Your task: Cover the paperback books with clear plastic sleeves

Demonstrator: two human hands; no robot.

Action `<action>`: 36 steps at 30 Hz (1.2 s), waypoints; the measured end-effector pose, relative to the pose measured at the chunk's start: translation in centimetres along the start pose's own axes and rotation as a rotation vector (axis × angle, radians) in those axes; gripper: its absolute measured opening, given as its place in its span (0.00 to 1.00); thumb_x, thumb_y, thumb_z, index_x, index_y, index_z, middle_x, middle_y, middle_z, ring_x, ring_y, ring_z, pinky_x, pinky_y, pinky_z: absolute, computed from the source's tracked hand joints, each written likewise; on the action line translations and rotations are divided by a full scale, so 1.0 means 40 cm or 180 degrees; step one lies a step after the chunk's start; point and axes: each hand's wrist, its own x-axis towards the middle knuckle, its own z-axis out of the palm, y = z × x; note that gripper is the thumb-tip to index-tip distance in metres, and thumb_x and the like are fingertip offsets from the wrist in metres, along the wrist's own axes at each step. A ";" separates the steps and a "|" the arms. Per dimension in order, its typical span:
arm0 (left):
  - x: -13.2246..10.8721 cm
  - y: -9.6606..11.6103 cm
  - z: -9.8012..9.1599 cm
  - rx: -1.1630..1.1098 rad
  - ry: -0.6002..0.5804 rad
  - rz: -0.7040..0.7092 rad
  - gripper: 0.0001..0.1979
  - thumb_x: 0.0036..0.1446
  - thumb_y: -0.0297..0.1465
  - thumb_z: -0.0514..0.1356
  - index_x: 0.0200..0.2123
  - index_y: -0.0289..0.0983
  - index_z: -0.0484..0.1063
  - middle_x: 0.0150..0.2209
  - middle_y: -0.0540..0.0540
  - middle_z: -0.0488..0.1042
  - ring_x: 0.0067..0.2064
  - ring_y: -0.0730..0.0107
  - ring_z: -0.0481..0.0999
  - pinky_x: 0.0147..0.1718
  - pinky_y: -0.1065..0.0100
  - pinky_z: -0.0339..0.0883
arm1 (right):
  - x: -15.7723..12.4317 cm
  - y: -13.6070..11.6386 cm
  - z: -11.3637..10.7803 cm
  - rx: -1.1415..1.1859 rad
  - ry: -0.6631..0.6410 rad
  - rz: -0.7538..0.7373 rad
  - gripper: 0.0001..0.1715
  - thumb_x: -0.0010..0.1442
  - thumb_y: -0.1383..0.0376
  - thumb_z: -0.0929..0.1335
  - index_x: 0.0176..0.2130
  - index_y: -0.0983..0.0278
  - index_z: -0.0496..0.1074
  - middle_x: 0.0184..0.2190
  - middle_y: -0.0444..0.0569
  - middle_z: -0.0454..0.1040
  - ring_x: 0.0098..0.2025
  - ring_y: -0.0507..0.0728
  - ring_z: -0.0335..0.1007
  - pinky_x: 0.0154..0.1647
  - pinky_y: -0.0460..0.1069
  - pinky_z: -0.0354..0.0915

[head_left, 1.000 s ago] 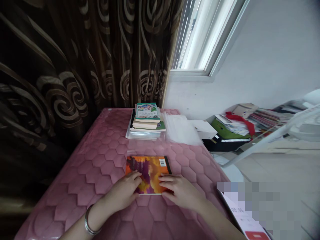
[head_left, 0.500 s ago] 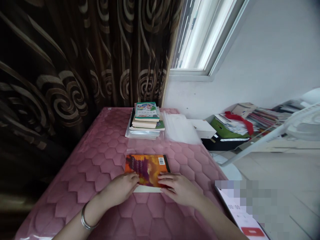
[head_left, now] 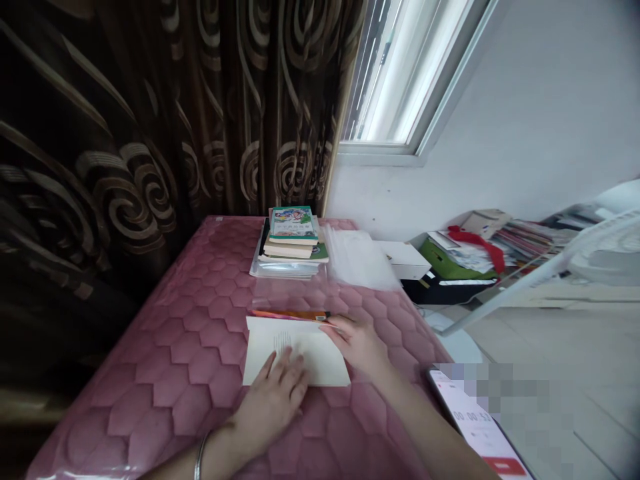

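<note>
Here a book (head_left: 295,357) lies open on the pink quilted table cover (head_left: 190,347), close to the person. The left hand (head_left: 277,393) rests flat on the pale page, with its fingers spread out and not curled around anything. A thin bangle (head_left: 200,457) sits on that wrist. The right hand (head_left: 357,340) is at the far right corner of the book. Its fingers hold up the orange cover (head_left: 290,315), which stands nearly on its edge, so only a thin orange strip shows. The page has a few short lines of print near its top.

Farther back on the table sits a pile of books (head_left: 293,243), with a green one on top. Just beside that pile, to the right, lies a stack of clear plastic sleeves (head_left: 360,260). They are well apart from the open book. A dark curtain (head_left: 150,133) with swirls hangs behind the table, and a bright window (head_left: 410,73) is next to it. A phone (head_left: 475,427) with a red button lies at the near right edge. Past the table, more books and papers lie in a messy heap (head_left: 480,243) on the floor by the white wall.
</note>
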 end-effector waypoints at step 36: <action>0.035 -0.009 0.046 0.0651 -0.0267 0.0526 0.31 0.59 0.31 0.55 0.65 0.44 0.51 0.58 0.29 0.66 0.56 0.45 0.69 0.44 0.50 0.62 | 0.072 -0.009 -0.006 0.0725 0.0605 0.0026 0.13 0.60 0.61 0.64 0.44 0.56 0.74 0.39 0.48 0.76 0.41 0.57 0.72 0.43 0.52 0.68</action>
